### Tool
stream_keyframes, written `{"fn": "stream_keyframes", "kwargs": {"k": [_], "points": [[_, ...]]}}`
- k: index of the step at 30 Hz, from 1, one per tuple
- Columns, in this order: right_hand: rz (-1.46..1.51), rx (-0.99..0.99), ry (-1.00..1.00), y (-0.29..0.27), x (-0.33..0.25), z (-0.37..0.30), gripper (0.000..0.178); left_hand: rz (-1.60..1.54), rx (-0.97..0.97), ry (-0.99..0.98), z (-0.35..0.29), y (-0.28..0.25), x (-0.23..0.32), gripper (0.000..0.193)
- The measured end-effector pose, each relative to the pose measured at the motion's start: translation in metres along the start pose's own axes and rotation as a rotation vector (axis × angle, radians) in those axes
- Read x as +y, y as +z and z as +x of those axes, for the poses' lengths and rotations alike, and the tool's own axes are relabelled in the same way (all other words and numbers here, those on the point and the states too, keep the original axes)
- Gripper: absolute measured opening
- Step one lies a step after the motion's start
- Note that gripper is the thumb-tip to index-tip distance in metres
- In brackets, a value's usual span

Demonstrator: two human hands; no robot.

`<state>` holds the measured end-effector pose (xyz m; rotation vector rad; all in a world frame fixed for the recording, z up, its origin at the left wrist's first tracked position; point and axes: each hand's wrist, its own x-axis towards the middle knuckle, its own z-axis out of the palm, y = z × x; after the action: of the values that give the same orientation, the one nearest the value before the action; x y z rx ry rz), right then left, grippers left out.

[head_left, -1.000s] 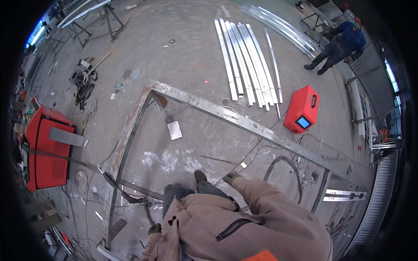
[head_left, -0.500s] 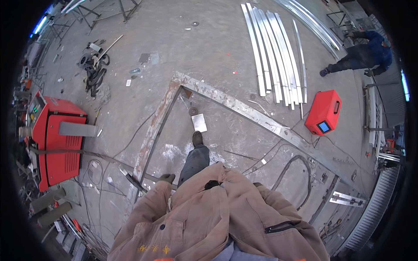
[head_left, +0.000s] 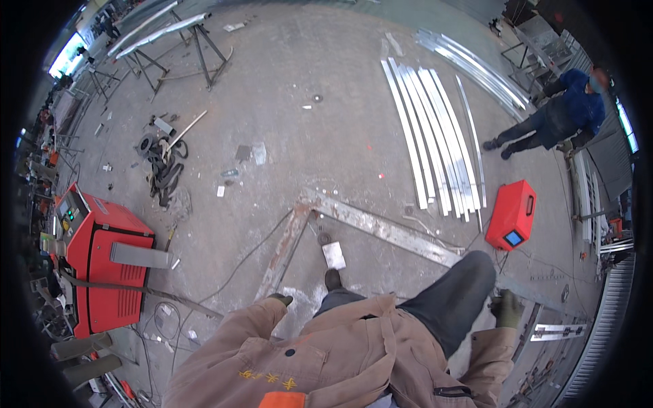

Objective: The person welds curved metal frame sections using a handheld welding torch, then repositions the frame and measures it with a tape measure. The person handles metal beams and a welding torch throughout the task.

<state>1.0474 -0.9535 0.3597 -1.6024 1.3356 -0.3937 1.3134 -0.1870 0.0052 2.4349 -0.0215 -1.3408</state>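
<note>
My left hand [head_left: 280,298], in a dark glove, hangs low beside the left bar of a rusty metal frame [head_left: 364,217] lying on the floor. Its thumb stands apart and nothing shows in it. To the right, my gloved right hand [head_left: 507,309] is held out past my bent right knee [head_left: 476,272], above the frame's right bar. Its fingers are loosely apart, with no object visible. One shoe [head_left: 332,279] rests inside the frame's corner, touching or close to a pale square plate [head_left: 333,256]. My other foot is hidden.
A large red machine [head_left: 112,265] with a thick cable stands at left; a smaller red box [head_left: 511,214] with a screen is at right. Long shiny metal strips [head_left: 435,143] lie beyond. A person in blue [head_left: 575,109] stands far right. Dark straps [head_left: 163,170] lie at left.
My view has tilted up, so the frame sits lower. My right knee has risen into view, and my right hand has come out from beside my jacket. The other person has turned more upright.
</note>
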Motion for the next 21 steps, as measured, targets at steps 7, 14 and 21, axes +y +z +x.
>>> {"fn": "stream_keyframes", "kwargs": {"k": [7,14,21], "points": [[-0.029,0.094,-0.118,0.010,0.051,0.079,0.042,-0.271,-0.095,-0.154,0.047,-0.008,0.016,0.078],[0.104,-0.166,0.183,0.221,0.108,0.110,0.039,-0.418,0.006,-0.237,0.060,-0.012,0.027,0.079],[-0.362,-0.493,0.182,0.435,0.030,0.253,0.066,0.093,-0.014,0.000,0.040,-0.030,0.059,0.062]]}}
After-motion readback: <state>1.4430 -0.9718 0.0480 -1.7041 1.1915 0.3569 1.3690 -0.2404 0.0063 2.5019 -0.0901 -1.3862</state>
